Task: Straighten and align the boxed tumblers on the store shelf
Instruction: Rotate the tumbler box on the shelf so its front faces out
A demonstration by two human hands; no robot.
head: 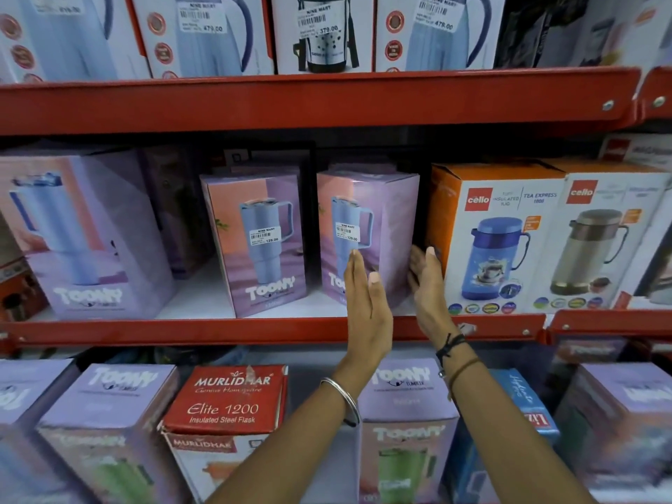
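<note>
Three purple Toony tumbler boxes stand on the middle red shelf (254, 331). A large box (87, 231) is at the left. A smaller box (254, 241) stands in the middle. Another small box (367, 227) is at the right, turned a little so one corner faces out. My left hand (365, 303) lies flat with straight fingers against the front of that right box. My right hand (427, 281) is open beside the box's right side, in the gap to the orange box. Neither hand grips anything.
Two orange and white Cello jug boxes (498, 238) (603, 241) stand right of my hands. The upper shelf holds jug boxes (203, 34). The lower shelf carries more Toony boxes (109, 412) and a red Murlidhar flask box (229, 401).
</note>
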